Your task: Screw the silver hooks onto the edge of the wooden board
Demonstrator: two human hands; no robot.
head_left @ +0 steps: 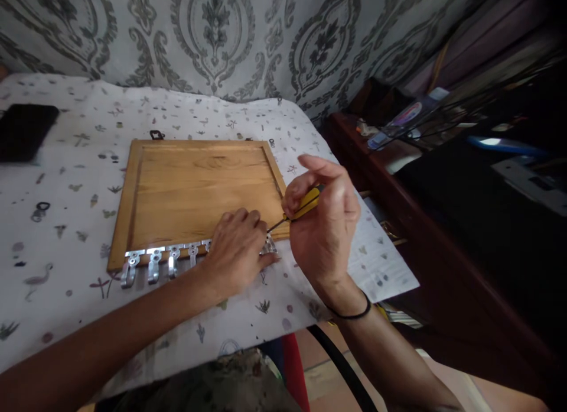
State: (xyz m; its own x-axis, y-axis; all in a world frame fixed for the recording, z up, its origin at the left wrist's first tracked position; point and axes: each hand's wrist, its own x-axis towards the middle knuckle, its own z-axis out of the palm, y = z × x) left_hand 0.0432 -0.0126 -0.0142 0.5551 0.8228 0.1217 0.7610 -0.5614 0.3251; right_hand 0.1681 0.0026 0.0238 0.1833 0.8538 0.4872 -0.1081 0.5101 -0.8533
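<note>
A framed wooden panel (199,181) lies flat on the patterned cloth. Along its near edge runs a metal hook rail (173,258) with several silver hooks. My left hand (237,249) presses down over the right part of the rail, fingers wrapped over it and partly hiding the hooks there. In my right hand (330,223) is a screwdriver (306,204) with a yellow and black handle, held between thumb and fingers while the index finger stretches up. Its shaft slants down to the left, the tip at the rail's right end beside my left fingers. Any screw there is too small to make out.
A black phone (26,131) lies at the table's left. Patterned curtain fabric (212,39) hangs behind the table. To the right stands a dark red wooden piece of furniture (398,193) with a clear bottle (405,119) and a blue object (505,145) on it.
</note>
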